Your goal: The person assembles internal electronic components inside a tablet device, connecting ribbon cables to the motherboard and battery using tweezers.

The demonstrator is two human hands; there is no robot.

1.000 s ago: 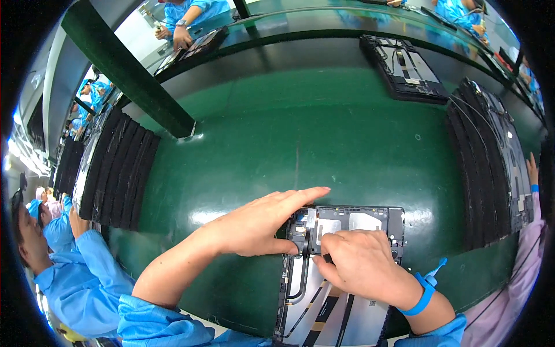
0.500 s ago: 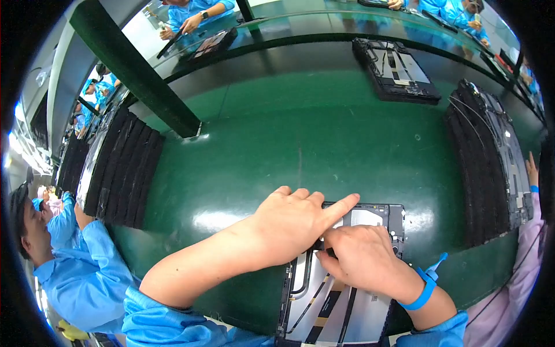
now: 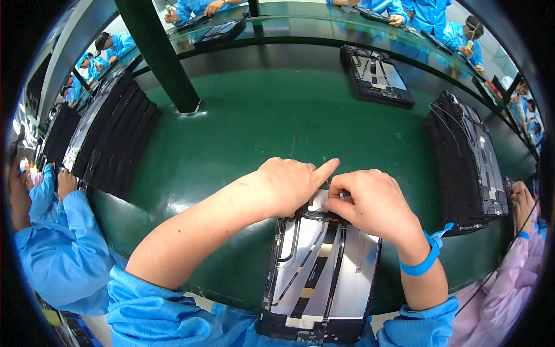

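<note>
In front of me lies an opened tablet (image 3: 358,272), its silvery inside showing with dark flat cables and black edges. Across its far left end reaches my left hand (image 3: 289,186), closed over that edge, its index finger stretched out to the right and the other fingertips hidden. My right hand (image 3: 376,199) is at the far end too, thumb and fingers pinched just above a small pale part (image 3: 318,200). What sits in the pinch is too small to make out. A blue strap (image 3: 421,265) circles my right wrist.
Stacks of tablets in black foam stand at the left (image 3: 113,139) and the right (image 3: 465,168) of the green table (image 3: 248,127). Another opened tablet (image 3: 378,75) lies far right. A dark green post (image 3: 156,55) rises at the far left. Co-workers sit on both sides and opposite.
The view has shifted, so the tablet's near end now shows. My right hand has moved toward the far end, covering its right corner. The left hand keeps its place on the tablet.
</note>
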